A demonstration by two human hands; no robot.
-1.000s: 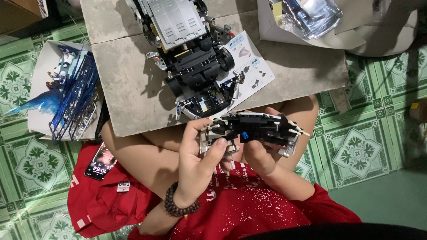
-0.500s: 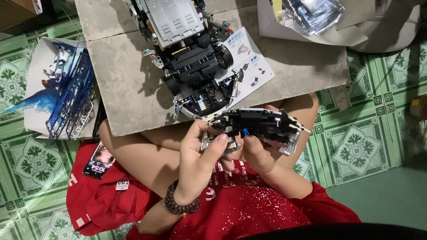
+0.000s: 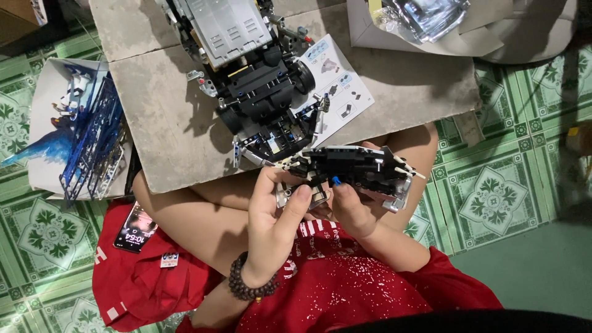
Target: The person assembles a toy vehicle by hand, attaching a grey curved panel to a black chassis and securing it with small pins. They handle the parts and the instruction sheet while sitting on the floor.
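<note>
Over my lap I hold a black and grey brick-built car section [image 3: 354,169] with white and blue pins. My left hand [image 3: 277,213], with a dark bead bracelet at the wrist, grips its left end from below, thumb near a grey piece. My right hand [image 3: 348,209] holds the underside, fingers by a blue pin. Just beyond it a larger black and grey model car chassis [image 3: 253,80] rests on a grey stone slab [image 3: 166,129], lying partly on an open instruction booklet [image 3: 342,92].
A box lid with blue parts frames [image 3: 83,139] lies to the left on the green patterned floor tiles [image 3: 493,197]. A phone [image 3: 135,228] rests on red cloth at my left knee. Plastic bags on cardboard [image 3: 425,21] sit at the far right.
The held section has shifted slightly and my fingers have adjusted their grip beneath it; the view has drifted a little.
</note>
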